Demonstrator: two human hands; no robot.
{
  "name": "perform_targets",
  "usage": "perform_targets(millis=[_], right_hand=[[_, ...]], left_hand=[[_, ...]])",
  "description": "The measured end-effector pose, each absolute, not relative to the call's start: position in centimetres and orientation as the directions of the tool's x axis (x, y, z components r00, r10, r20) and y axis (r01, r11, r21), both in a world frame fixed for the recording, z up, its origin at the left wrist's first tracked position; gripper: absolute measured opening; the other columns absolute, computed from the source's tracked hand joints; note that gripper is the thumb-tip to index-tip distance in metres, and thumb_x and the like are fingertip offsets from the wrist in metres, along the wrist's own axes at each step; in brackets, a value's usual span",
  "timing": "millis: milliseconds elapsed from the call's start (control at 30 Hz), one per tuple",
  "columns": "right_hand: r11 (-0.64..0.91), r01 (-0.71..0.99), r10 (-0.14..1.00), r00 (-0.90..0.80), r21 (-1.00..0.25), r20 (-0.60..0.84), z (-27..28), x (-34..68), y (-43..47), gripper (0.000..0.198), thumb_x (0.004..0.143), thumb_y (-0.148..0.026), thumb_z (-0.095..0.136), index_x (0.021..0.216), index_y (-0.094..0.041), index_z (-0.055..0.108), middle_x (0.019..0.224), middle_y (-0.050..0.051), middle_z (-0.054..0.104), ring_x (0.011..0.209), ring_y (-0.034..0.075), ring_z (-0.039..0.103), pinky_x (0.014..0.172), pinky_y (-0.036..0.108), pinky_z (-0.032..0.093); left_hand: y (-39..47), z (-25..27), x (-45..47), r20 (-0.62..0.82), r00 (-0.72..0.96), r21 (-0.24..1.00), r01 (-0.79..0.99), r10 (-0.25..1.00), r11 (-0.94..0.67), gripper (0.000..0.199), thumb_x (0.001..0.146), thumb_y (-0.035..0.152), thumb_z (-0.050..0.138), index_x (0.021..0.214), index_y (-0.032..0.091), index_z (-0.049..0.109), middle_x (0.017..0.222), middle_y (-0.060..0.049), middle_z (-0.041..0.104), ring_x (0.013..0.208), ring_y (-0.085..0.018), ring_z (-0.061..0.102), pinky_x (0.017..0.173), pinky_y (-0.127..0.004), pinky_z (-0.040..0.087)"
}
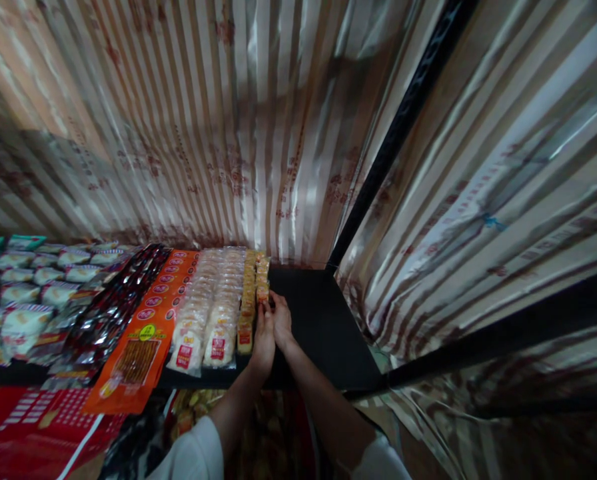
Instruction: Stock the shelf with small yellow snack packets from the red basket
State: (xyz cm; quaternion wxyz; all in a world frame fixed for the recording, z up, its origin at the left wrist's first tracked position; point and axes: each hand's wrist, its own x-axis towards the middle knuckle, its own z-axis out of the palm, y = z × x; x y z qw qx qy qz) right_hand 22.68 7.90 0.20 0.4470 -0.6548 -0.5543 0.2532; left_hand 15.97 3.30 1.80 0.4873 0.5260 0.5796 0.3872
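White snack packets (pixel 27 330) | dark-red packets (pixel 113 303) | orange pouches (pixel 161 313), brown sticks (pixel 137 360) showing in the front window | clear packets (pixel 219 323), two rows, pale round pieces inside | yellow packets (pixel 247 303) | shorter row of yellow-orange packets (pixel 262 275) on black shelf (pixel 321 327); left hand (pixel 263 343), right hand (pixel 282 321) at its front end, grip cannot be told

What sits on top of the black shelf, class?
White packets, dark packets, orange packets, pale packets, and, by the left hand and right hand, yellow packets. The black shelf's surface beneath them is covered.
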Motion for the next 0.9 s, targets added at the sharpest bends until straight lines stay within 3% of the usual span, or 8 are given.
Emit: perform_targets(millis=[267,500,700,900], right_hand=[[0.026,0.432,0.959,0.245,-0.901,0.145,0.2,22.7,7.5,0.047,0.079,-0.025,0.049,0.125,-0.016,0.050,0.119,0.012,0.053,0.088,0.018,0.060,0.081,0.031,0.051],[-0.039,0.429,0.937,0.329,-0.902,0.116,1.1,22.5,5.3,0.046,0.076,-0.025,0.052,0.121,-0.014,0.053,0.116,0.014,0.052,0.085,0.019,0.060,0.076,0.033,0.052],[-0.035,0.454,0.926,0.350,-0.890,0.142,1.7,22.3,0.8,0.038,0.079,-0.026,0.048,0.114,-0.013,0.057,0.111,0.013,0.057,0.092,0.018,0.059,0.076,0.029,0.051],[0.095,0.421,0.929,0.289,-0.902,0.233,0.6,22.1,-6.3,0.031,0.084,-0.032,0.042,0.106,-0.018,0.060,0.103,0.008,0.065,0.093,0.017,0.061,0.084,0.031,0.048]], left_hand=[[3.1,3.2,16.3,-0.240,-0.032,0.956,0.166,0.970,0.242,0.054,0.093,0.031,0.023,0.141,0.007,0.021,0.149,-0.012,0.023,0.137,-0.018,0.022,0.114,-0.036,0.017],[0.8,4.6,16.1,-0.221,0.001,0.972,0.076,0.975,0.221,0.054,0.094,0.038,0.023,0.139,0.009,0.027,0.147,-0.011,0.030,0.135,-0.017,0.029,0.112,-0.033,0.023],[-3.1,4.2,15.4,-0.205,-0.011,0.977,0.062,0.979,0.206,0.047,0.091,0.036,0.030,0.131,0.015,0.041,0.134,-0.008,0.049,0.123,-0.016,0.046,0.105,-0.028,0.035],[-9.5,2.5,13.7,-0.116,-0.046,0.985,0.122,0.992,0.121,0.033,0.082,0.024,0.042,0.109,0.015,0.057,0.115,-0.008,0.062,0.105,-0.017,0.057,0.095,-0.030,0.042]])
